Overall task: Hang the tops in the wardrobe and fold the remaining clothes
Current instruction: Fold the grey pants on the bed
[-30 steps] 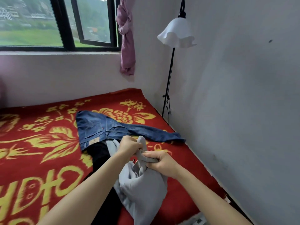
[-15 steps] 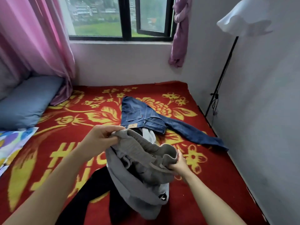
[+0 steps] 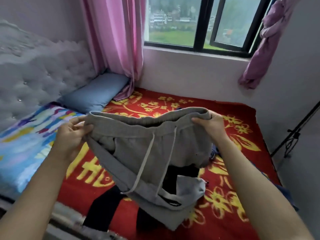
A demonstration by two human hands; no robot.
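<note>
Grey sweatpants [image 3: 138, 149] with white drawstrings hang stretched by the waistband above the bed. My left hand [image 3: 71, 135] pinches the left end of the waistband, and my right hand [image 3: 212, 124] grips the right end. The legs droop in folds onto the red blanket [image 3: 225, 196]. A black garment [image 3: 103, 210] lies underneath, reaching the bed's near edge. Only a sliver of the blue jeans [image 3: 213, 151] shows behind the sweatpants at the right.
A blue pillow [image 3: 97, 94] and a colourful sheet [image 3: 26, 141] lie at the left by the tufted grey headboard [image 3: 34, 71]. Pink curtains [image 3: 117, 40] flank the window [image 3: 199, 23]. A black lamp stand [image 3: 294, 134] rises at the right wall.
Both hands have lifted the sweatpants and pulled the waistband wide apart. The view has swung left, so the pillow and headboard now show and the jeans are mostly hidden.
</note>
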